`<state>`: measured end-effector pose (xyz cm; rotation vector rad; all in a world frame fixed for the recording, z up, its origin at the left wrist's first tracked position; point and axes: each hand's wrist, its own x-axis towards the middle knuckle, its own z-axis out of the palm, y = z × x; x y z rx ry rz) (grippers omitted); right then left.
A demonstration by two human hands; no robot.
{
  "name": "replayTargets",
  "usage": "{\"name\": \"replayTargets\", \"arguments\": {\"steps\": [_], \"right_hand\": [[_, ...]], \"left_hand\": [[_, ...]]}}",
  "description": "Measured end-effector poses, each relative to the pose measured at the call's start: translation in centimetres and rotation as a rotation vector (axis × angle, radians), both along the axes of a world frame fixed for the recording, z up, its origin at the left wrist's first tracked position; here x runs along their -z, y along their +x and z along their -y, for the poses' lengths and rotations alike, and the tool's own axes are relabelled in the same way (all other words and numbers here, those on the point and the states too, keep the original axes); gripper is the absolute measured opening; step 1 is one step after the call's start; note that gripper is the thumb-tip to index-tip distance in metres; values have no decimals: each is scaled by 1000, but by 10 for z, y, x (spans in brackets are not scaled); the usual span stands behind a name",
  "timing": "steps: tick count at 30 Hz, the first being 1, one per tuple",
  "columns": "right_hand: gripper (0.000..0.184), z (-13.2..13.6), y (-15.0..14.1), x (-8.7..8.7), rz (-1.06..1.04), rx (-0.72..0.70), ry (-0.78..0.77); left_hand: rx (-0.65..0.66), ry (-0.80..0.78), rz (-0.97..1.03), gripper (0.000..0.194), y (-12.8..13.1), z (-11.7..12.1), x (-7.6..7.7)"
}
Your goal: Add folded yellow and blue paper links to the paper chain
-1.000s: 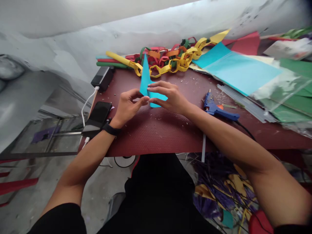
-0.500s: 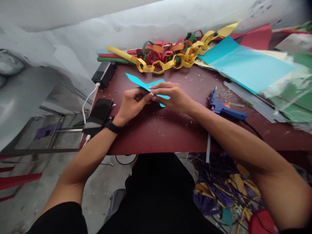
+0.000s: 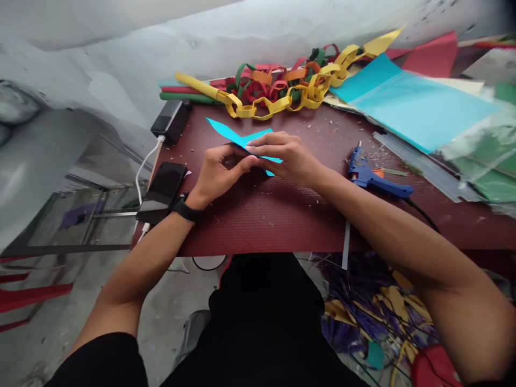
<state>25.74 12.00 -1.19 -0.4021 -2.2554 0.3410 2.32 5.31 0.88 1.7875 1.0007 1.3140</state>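
A folded piece of bright blue paper (image 3: 227, 132) is held between both hands just above the red table. One pointed flap of it sticks out to the upper left, and shorter ends show behind and below the right fingers. My left hand (image 3: 220, 171) pinches the paper's lower edge, its thumb meeting the right fingertips. With fingers bent over the top, my right hand (image 3: 286, 157) grips the paper from the right side. The folds between the hands are partly hidden by the fingers.
Behind lies a paper chain (image 3: 278, 107) beside rolled paper (image 3: 193, 86). A blue glue gun (image 3: 371, 177) rests to the right, near glue sticks (image 3: 419, 166) and blue sheets (image 3: 423, 107). A phone (image 3: 163, 185) and black box (image 3: 171, 121) sit left on the table (image 3: 242, 231).
The paper's pointed flap has swung from upright down to the left, and both hands have shifted slightly right with it. Over the last half second the left thumb slid a little right.
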Motion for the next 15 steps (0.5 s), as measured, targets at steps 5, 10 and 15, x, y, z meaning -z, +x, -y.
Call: {"name": "replayTargets", "arguments": {"steps": [5, 10, 15], "right_hand": [[36, 1, -1, 0, 1, -4, 17], [38, 3, -1, -4, -20, -23, 6], [36, 4, -1, -6, -41, -60, -49]], "left_hand": [[-7, -13, 12, 60, 1, 1, 0], [-21, 36, -24, 58, -1, -1, 3], [-33, 54, -44, 55, -1, -1, 4]]}}
